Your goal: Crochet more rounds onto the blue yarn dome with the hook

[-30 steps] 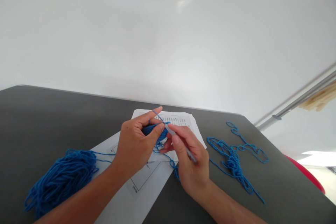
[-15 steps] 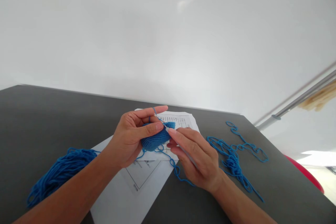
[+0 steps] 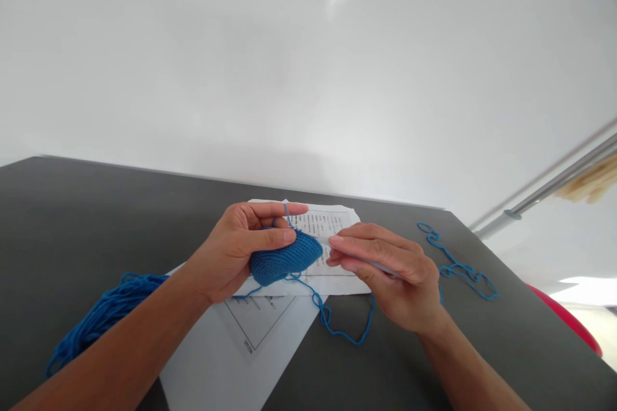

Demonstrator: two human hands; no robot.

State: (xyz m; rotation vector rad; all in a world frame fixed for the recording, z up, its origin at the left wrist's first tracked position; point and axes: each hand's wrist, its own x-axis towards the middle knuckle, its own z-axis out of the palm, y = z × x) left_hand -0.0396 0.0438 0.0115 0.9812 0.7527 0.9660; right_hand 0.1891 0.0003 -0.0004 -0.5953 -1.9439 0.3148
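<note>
My left hand (image 3: 241, 241) pinches a blue crocheted piece (image 3: 286, 257) between thumb and fingers. Its index finger points right, with a strand of blue yarn (image 3: 286, 210) looped over it. To the right, a small gap away from the crochet piece, my right hand (image 3: 393, 270) is closed on a crochet hook (image 3: 385, 267), whose pale handle shows along the palm. The hook's tip is too faint to make out. Under the piece, a loose yarn tail (image 3: 337, 332) curls across the paper and table.
Printed sheets of paper (image 3: 226, 359) lie under my hands on the dark table (image 3: 120, 218). A blue yarn skein (image 3: 110, 308) rests at left, partly behind my left forearm. More loose yarn (image 3: 465, 270) lies at right. A white wall (image 3: 308, 77) rises behind the table.
My right hand has moved right with the crochet hook, away from the crochet piece. The piece has tilted and shows more of its side. My right hand now covers most of the tangled yarn.
</note>
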